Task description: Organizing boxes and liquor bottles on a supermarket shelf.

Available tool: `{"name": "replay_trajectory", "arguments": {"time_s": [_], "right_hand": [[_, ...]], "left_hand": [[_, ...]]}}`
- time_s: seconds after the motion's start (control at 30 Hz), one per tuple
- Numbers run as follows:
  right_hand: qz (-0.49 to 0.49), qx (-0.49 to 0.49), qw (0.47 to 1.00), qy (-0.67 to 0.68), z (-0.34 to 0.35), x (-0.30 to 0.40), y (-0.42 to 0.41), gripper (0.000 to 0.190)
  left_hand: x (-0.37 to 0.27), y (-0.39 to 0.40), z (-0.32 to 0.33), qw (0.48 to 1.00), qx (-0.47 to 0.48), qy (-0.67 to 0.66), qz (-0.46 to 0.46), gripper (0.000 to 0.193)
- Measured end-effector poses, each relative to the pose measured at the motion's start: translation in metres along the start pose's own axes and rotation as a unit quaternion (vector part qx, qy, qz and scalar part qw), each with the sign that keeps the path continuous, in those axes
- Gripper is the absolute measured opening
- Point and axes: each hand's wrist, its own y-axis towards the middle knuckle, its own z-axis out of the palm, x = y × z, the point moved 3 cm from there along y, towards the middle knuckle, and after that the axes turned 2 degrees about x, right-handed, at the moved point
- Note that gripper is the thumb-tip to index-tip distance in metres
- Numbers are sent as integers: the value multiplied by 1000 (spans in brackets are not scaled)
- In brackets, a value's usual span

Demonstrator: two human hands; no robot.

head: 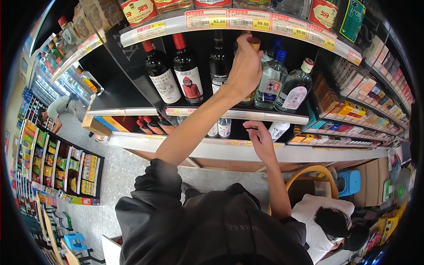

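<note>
My left hand (245,68) reaches into the middle shelf, its fingers around the neck of a glass bottle with an orange-gold cap (254,42). Most of that bottle is hidden behind my hand and wrist. Just left of it stands a dark wine bottle (218,56); to its right are a clear bottle with a blue cap (271,79) and a bottle with a white-and-red cap (294,87). Lower down, my right hand (260,140) hangs in front of the lower shelf with fingers loosely apart, holding nothing. A white bottle (279,130) is beside it.
Two red-capped wine bottles (162,76) stand farther left. Above runs a shelf edge with price tags (232,21). Cigarette packs (361,89) fill the right rack. A person in white (318,222) sits behind right, near a wooden chair (311,175); another person (63,107) bends by the snack rack (63,162).
</note>
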Motion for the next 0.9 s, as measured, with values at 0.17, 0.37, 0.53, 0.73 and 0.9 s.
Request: {"name": "replay_trajectory", "arguments": {"time_s": [0.17, 0.37, 0.53, 0.73, 0.9], "right_hand": [[10, -1, 999, 39, 1, -10, 0, 21], [12, 10, 996, 87, 1, -20, -1, 22], [21, 7, 993, 116, 1, -26, -1, 18], [38, 14, 990, 137, 6, -33, -7, 16], [43, 15, 988, 144, 7, -32, -7, 16]], "left_hand": [[-10, -11, -5, 1000, 9, -1, -21, 44], [-14, -21, -8, 999, 15, -36, 2, 53], [-5, -18, -10, 987, 20, -157, -24, 49], [-3, -17, -12, 976, 98, -176, -87, 18], [-6, -25, -13, 971, 149, -161, -91, 18]]}}
